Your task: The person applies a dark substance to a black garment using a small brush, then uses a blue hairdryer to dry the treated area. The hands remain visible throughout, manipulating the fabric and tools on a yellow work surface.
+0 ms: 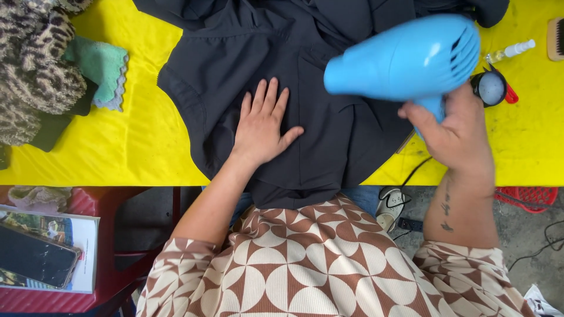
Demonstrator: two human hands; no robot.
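A dark grey garment [329,70] lies spread on a yellow table [141,147], its lower edge hanging over the near side. My left hand [262,124] rests flat on the cloth, palm down, fingers spread. My right hand [455,134] grips the handle of a light blue hair dryer [405,58]. The dryer hovers above the garment with its nozzle pointing left, just right of my left hand.
A leopard-print fabric [35,70] and a teal cloth [103,67] lie at the table's left. A small spray bottle [512,51], a round black-and-red object [492,88] and a brush [555,38] sit at the right. A red stool [106,205] holds a phone [34,257] on a booklet.
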